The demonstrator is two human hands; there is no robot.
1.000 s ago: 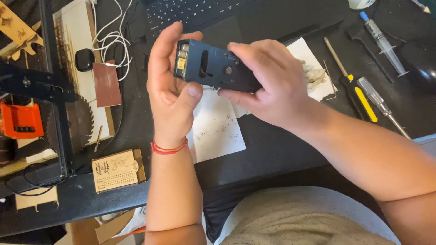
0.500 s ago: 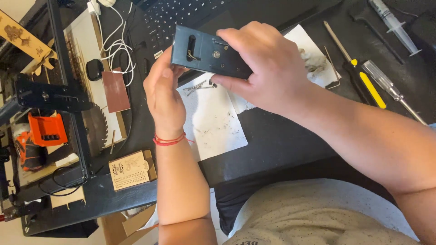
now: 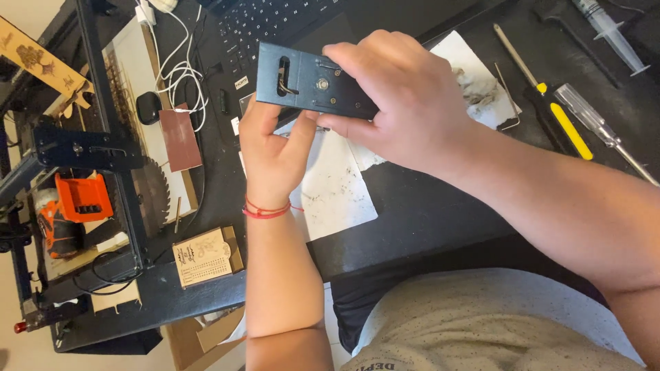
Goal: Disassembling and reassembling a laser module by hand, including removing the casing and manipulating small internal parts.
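Black tabletop (image 3: 426,206) carries everything, and a dark laptop keyboard (image 3: 275,27) lies at its far edge. Just in front of that keyboard, above a smudged white paper sheet (image 3: 337,192), both hands hold a dark blue metal plate (image 3: 302,82) with a slot and a bolt in it. Compared with half a second ago, the plate's face is turned flatter toward the camera and sits a little left. Right hand (image 3: 405,103) has its fingers clamped over the plate's right end; left hand (image 3: 271,148), with a red string at the wrist, presses thumb and fingers up under the left end. Right of the plate lie a yellow-handled screwdriver (image 3: 550,113) and a clear-handled screwdriver (image 3: 598,130).
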